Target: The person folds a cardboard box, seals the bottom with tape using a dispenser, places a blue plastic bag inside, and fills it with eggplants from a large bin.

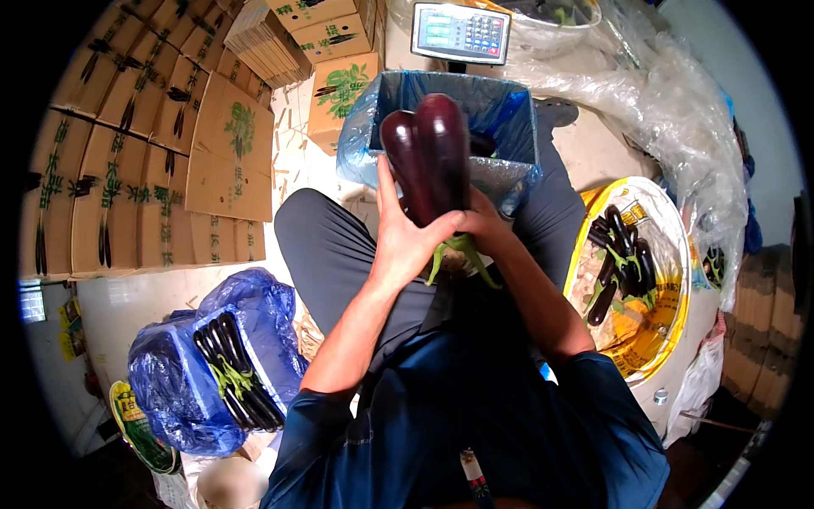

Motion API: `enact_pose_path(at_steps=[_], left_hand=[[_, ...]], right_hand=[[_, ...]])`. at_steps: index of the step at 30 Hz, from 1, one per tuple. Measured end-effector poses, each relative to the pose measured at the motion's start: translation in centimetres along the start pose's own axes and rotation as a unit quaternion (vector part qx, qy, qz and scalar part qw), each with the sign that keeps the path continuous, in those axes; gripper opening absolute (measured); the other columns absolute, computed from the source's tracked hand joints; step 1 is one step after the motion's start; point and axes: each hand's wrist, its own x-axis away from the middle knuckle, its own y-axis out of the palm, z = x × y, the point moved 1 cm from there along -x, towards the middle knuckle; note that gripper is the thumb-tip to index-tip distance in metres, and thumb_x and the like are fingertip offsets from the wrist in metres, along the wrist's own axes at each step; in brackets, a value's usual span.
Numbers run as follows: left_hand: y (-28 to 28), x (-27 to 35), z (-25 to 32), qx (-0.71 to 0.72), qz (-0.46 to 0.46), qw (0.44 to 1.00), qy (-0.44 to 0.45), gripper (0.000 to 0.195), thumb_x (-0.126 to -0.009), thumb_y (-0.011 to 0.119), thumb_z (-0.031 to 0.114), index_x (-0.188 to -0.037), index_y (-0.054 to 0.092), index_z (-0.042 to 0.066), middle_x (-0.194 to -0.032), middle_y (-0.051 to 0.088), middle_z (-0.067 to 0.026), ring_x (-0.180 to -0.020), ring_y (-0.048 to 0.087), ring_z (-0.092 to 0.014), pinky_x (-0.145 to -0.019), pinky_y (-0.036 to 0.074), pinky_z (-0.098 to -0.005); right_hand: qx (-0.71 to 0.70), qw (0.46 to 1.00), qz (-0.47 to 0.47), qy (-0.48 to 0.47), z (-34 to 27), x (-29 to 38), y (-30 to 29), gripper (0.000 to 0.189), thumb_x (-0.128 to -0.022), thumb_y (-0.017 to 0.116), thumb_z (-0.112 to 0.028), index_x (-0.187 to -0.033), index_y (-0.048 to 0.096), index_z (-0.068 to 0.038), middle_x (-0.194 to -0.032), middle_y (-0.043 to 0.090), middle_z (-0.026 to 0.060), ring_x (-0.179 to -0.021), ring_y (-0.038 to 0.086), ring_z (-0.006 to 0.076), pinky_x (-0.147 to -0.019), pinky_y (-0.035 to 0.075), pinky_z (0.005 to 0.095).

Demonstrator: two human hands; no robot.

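Two dark purple eggplants (432,159) are held together between my two hands, rounded ends up towards the box and green stems towards my body. My left hand (407,235) grips them from the left side, thumb across their front. From the right, my right hand (484,223) wraps round the lower part near the stems; its fingers are partly hidden. Just beyond my knees stands an open box lined with blue plastic (359,149), and a dark eggplant (482,143) shows inside it. A scale display (460,33) rises behind this box.
Printed cartons (108,191) are stacked at the left. A blue-lined box of eggplants (238,375) lies lower left. A yellow-rimmed round container (680,254) with eggplants stands at the right. Clear plastic sheeting (668,108) spreads at the upper right.
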Motion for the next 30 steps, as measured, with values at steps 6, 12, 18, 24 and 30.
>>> enact_pose_path(at_steps=[6, 12, 18, 24, 30], left_hand=[[-2.5, 0.9, 0.1, 0.267, 0.049, 0.963, -0.008, 0.104, -0.072, 0.080, 0.024, -0.153, 0.019, 0.003, -0.143, 0.042, -0.0165, -0.133, 0.043, -0.030, -0.111, 0.036, -0.0408], [-4.9, 0.6, -1.3, 0.174, 0.003, 0.983, -0.052, 0.097, -0.076, 0.079, 0.046, -0.149, 0.032, 0.002, -0.142, 0.047, -0.0127, -0.128, 0.049, -0.027, -0.108, 0.040, -0.0390], [-5.5, -5.9, 0.6, -0.008, -0.032, 0.993, -0.115, 0.068, -0.093, 0.068, 0.039, -0.145, 0.041, 0.003, -0.130, 0.059, -0.0093, -0.113, 0.061, -0.020, -0.099, 0.048, -0.0349], [-0.2, -19.0, 7.0, -0.115, -0.289, 0.947, -0.079, 0.081, -0.080, 0.081, 0.014, -0.147, 0.038, 0.000, -0.135, 0.056, -0.0140, -0.126, 0.054, -0.022, -0.109, 0.040, -0.0370], [7.0, -28.6, 0.7, -0.486, -0.566, 0.666, 0.010, 0.063, -0.078, 0.074, 0.034, -0.125, 0.057, -0.005, -0.112, 0.067, -0.0260, -0.107, 0.065, -0.037, -0.094, 0.051, -0.0425]], right_hand=[[0.296, 0.939, -0.016, -0.172, -0.4, -1.3, 5.4, 0.102, -0.075, 0.075, -0.026, -0.152, 0.016, 0.005, -0.150, 0.033, 0.0309, -0.140, 0.036, 0.0385, -0.115, 0.031, 0.0438], [0.277, 0.939, 0.006, -0.206, -0.1, -0.9, 4.4, 0.101, -0.077, 0.073, -0.016, -0.153, 0.011, 0.009, -0.157, 0.017, 0.0334, -0.147, 0.022, 0.0450, -0.119, 0.024, 0.0434], [0.169, 0.967, 0.044, -0.185, -1.1, -0.6, 0.7, 0.076, -0.080, 0.070, -0.005, -0.143, 0.031, 0.008, -0.142, 0.039, 0.0289, -0.133, 0.045, 0.0383, -0.107, 0.039, 0.0414], [-0.047, 0.981, 0.071, -0.174, 2.0, -0.3, -3.7, 0.076, -0.080, 0.063, 0.000, -0.144, 0.024, 0.009, -0.127, 0.049, 0.0192, -0.116, 0.055, 0.0273, -0.098, 0.045, 0.0369], [-0.007, 0.993, 0.021, -0.119, 1.6, 2.0, -5.8, 0.074, -0.078, 0.074, -0.019, -0.137, 0.038, 0.006, -0.113, 0.062, 0.0179, -0.102, 0.065, 0.0274, -0.092, 0.051, 0.0396]])
